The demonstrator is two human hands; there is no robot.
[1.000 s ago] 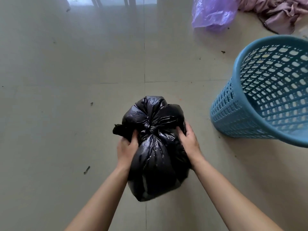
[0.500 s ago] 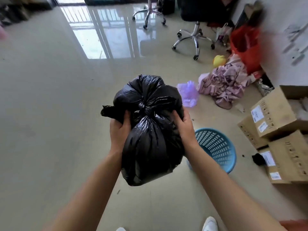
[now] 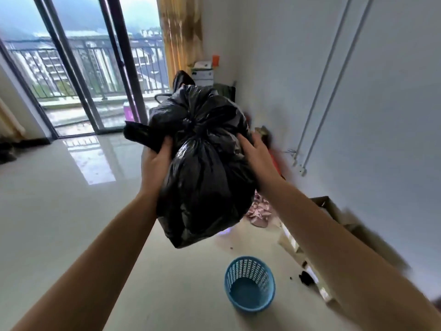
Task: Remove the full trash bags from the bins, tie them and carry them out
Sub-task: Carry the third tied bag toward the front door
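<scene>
Closest in, two bare forearms, reaching forward and up. Below them on the glossy floor, upright and with no liner in it: blue bin, well apart from the load above.

Further out, lifted clear of the floor and held between both hands: black trash bag, full and bulging, already tied, with the knot facing the camera. Left hand wrapped round the bag's left flank, fingers curled into the plastic just under a loose tail sticking out leftward. Right hand clamped on the right flank, fingers dug into the folds near the knot. Hands apart, one on each side, bag squeezed between.

Judging by this: removal and tying done, carrying out in hand.

Possible trouble from here:
- Thin plastic stretched under the fingertips, torn by too hard a squeeze.
- A slide downward out of a side-on grip, with no support beneath.
- A knot loosened by tugging on the tail.
- A stumble over the bin, low on the floor and easily lost behind the load.

Probably safer with one palm under the base, or a hold on the knot itself.

Beyond the bag on the right, along the wall: cardboard boxes, blurred, and a pink cloth heaped on the floor. Farthest off, at left, a sliding glass door onto a railed balcony, and beside it a yellowish curtain.
</scene>
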